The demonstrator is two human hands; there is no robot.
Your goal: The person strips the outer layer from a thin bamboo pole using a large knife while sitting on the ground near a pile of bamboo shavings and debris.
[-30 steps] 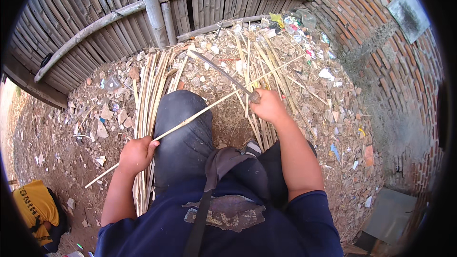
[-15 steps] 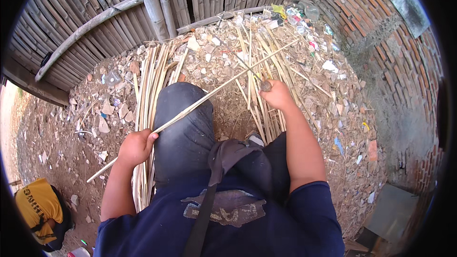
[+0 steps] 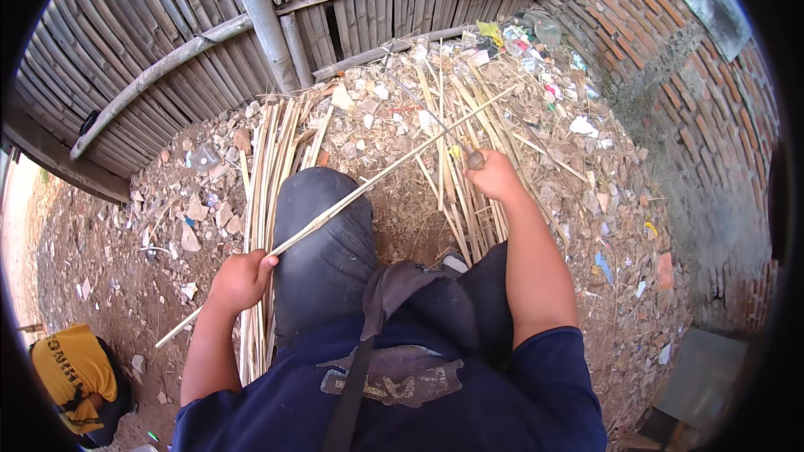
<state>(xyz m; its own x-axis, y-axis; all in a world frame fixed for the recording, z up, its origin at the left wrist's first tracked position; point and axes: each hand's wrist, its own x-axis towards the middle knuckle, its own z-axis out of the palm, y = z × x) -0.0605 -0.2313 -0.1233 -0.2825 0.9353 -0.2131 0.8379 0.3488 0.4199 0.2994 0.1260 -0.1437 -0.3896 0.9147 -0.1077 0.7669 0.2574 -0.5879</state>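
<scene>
My left hand (image 3: 240,283) is closed around a long pale bamboo strip (image 3: 387,172), whose short end sticks out to the lower left. From there the strip slants up to the right, across my left knee (image 3: 322,209). My right hand (image 3: 499,176) grips the round butt of a long, thin-bladed knife (image 3: 476,160). Its dark blade, seen nearly edge-on, points up and to the left and crosses the strip; whether they touch is hard to see. Cut strips lie in a bundle (image 3: 266,159) left of my knee and in a looser pile (image 3: 488,130) under my right hand.
A bamboo-slat wall (image 3: 377,21) closes off the far side, a brick wall (image 3: 712,100) the right. Broken stone and litter (image 3: 523,38) cover the ground. Someone in a yellow top (image 3: 79,372) is at the lower left. A grey panel (image 3: 699,377) leans at the lower right.
My right hand and the knife have shifted slightly right and down, with the blade now crossing the strip farther along. My left hand keeps its hold, and the view has tilted slightly.
</scene>
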